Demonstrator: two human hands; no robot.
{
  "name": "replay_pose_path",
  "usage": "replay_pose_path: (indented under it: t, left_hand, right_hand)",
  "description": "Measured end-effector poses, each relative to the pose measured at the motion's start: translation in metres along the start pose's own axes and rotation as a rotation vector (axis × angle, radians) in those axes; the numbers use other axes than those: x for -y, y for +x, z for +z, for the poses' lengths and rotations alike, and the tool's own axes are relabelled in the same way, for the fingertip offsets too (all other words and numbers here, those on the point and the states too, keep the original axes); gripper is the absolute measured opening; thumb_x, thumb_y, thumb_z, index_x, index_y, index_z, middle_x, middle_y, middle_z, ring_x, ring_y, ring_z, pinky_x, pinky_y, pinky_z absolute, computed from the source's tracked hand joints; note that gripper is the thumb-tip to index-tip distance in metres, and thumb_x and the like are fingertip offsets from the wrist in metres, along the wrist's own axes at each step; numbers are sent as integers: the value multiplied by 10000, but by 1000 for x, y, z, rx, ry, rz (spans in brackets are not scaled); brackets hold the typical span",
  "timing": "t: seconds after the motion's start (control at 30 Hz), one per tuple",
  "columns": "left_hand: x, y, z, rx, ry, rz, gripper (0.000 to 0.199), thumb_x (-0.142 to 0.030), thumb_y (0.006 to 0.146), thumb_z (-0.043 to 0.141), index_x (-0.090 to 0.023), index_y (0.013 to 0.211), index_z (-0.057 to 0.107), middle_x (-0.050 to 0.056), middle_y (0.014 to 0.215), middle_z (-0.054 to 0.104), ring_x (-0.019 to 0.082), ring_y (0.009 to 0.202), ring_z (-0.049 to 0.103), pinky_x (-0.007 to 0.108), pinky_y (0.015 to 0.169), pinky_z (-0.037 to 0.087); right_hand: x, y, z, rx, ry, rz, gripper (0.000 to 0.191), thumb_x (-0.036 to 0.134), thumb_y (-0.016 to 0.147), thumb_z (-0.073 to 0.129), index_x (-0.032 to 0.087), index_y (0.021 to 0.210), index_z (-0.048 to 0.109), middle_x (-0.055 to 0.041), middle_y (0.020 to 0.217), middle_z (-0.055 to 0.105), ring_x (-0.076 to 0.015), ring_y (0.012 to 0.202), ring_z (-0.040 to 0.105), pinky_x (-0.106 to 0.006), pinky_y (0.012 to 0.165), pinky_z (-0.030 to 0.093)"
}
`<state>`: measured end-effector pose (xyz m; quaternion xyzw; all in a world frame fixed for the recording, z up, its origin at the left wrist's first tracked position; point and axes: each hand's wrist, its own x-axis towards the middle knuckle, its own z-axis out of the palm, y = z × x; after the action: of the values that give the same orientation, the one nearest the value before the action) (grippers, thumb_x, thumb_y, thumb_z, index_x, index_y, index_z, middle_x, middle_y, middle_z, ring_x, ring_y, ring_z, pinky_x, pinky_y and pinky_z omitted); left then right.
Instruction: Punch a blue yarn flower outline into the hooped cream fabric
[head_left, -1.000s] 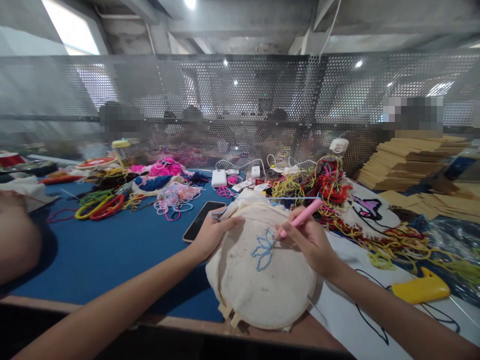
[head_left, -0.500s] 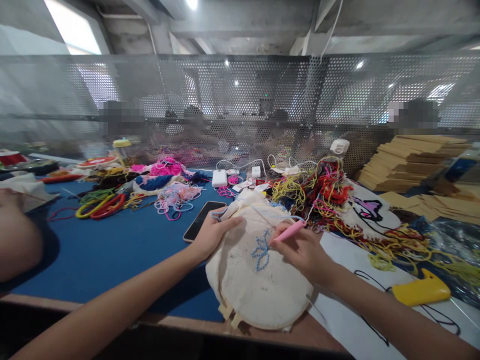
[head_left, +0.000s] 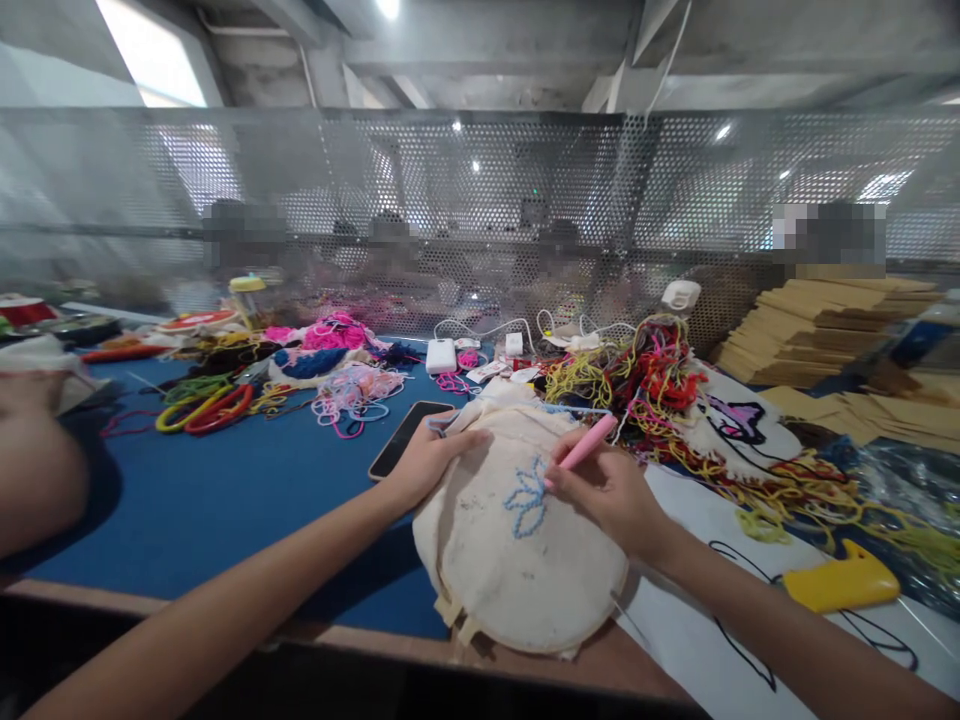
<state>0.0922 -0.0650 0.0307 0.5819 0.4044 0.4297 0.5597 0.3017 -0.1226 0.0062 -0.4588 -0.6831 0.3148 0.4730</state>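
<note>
Cream cloth stretched in an embroidery hoop [head_left: 536, 590] leans over the table's front edge. Blue yarn stitches [head_left: 527, 500] on it form a leafy flower outline. My left hand [head_left: 431, 460] grips the hoop's upper left rim, thumb on the cloth and the other fingers hidden behind. In my right hand [head_left: 600, 490] is a pink punch needle [head_left: 589, 442], pinched and tilted, its lower end at the right side of the stitches. Light-blue yarn [head_left: 555, 408] runs from the top of its handle across the hoop's upper edge toward my left hand.
A phone [head_left: 405, 440] lies left of the hoop. Scissors [head_left: 217, 410] and yarn piles [head_left: 352, 385] are further left; a tangled yarn heap [head_left: 645, 380] is at right. A yellow-handled tool [head_left: 844, 580] rests on white paper [head_left: 667, 620]. Another person's arm [head_left: 37, 480] is at far left.
The pink punch needle has tipped more upright, and my right hand has shifted slightly right. The light-blue yarn now lies higher, along the hoop's top. My left hand keeps its hold.
</note>
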Motion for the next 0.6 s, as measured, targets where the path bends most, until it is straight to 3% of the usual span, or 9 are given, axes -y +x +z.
replay_pose_path:
  t: [0.1, 0.23, 0.33, 0.43, 0.6]
  left_hand:
    - [-2, -1, 1, 7, -1, -11, 192, -286, 635, 712, -141, 728, 630, 0, 678, 657, 122, 559, 554, 231, 546, 425]
    - [-1, -2, 0, 10, -2, -6, 179, -284, 646, 708, -143, 700, 612, -2, 677, 655, 116, 557, 552, 228, 549, 422]
    - [0, -2, -1, 19, 4, 9, 167, -284, 659, 699, -145, 699, 616, -5, 673, 652, 112, 548, 546, 222, 537, 413]
    - [2, -1, -2, 21, 23, 15, 168, -288, 666, 693, -142, 715, 625, -5, 673, 650, 110, 538, 539, 220, 523, 408]
    - [3, 1, -2, 24, 18, -3, 186, -286, 657, 695, -138, 751, 637, -5, 678, 652, 123, 572, 554, 225, 544, 429]
  right_hand:
    - [1, -1, 1, -12, 127, 22, 227, 389, 762, 652, 178, 795, 577, 21, 613, 536, -99, 504, 490, -217, 449, 377]
    - [6, -1, 3, -19, 149, -46, 215, 347, 736, 689, 179, 691, 562, -4, 701, 580, -110, 599, 530, -235, 542, 437]
    - [9, -1, 3, -17, 185, 3, 202, 344, 750, 677, 183, 719, 558, 9, 673, 567, -100, 561, 523, -224, 505, 427]
    - [9, 2, 0, 50, 272, 83, 207, 348, 730, 692, 179, 731, 574, 22, 629, 545, -88, 506, 500, -216, 462, 410]
    - [7, 8, -7, 210, 333, 115, 241, 305, 674, 742, 167, 805, 594, -15, 763, 589, -118, 672, 555, -240, 597, 469]
